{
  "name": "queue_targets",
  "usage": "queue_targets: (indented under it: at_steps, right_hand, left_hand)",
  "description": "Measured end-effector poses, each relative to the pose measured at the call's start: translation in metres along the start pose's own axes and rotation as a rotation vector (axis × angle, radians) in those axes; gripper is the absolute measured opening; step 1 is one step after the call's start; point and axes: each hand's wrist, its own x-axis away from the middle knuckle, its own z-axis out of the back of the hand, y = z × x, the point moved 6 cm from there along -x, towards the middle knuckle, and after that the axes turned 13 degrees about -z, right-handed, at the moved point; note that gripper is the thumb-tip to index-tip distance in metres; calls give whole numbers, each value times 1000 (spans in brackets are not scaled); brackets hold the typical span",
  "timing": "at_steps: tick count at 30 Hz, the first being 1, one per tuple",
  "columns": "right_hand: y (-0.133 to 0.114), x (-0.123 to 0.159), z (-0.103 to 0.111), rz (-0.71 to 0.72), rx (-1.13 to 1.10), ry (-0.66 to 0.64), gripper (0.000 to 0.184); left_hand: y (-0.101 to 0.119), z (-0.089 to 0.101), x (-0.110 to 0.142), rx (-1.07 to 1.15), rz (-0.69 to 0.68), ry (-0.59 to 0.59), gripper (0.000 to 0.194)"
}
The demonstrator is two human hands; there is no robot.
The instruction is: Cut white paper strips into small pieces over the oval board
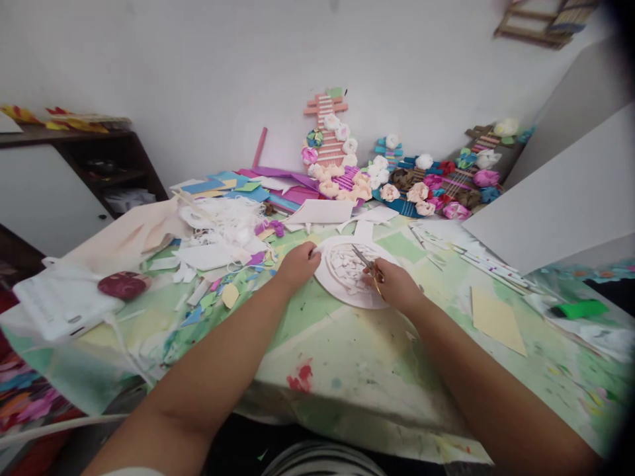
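Observation:
A round white foam disc [342, 291] lies flat on the paint-stained table [357, 357], its middle filled with small white pieces. My left hand [297, 264] is closed on the disc's left rim. My right hand [394, 285] is closed on a pair of scissors [364, 259], whose blades point up-left over the disc's middle.
Paper scraps and coloured foam sheets [233, 192] cover the left and back of the table. Paper-flower guitar crafts [337, 158] lean on the wall. A white board [560, 205] stands right. A yellow sheet [496, 320] and a green object [578, 309] lie right.

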Motion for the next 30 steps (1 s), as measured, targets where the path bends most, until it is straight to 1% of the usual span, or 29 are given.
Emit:
queue_targets:
  at_steps: [3,6,10,12,19,24,30]
  right_hand:
    - [-10,13,-3,97,30,-34,9]
    - [-21,25,-5,174,50,-24,2]
    - [-32,27,-8,264,69,-17,11]
    - [-34,25,-10,292,81,-9,13]
    - [-36,26,-13,336,110,25,12]
    - [-34,27,-13,324,90,31,15]
    - [-34,25,-13,304,58,9,12]
  left_hand:
    - [-2,-1,-1,-12,-5,-2,14]
    - [-4,0,-1,-23,-4,5,15]
    - [-6,2,0,-38,4,19,16]
    - [-6,4,0,-43,7,23,16]
    - [-5,4,-1,-53,8,20,15]
    - [-5,4,0,-66,8,7,16]
    - [-4,2,0,-85,2,-10,16]
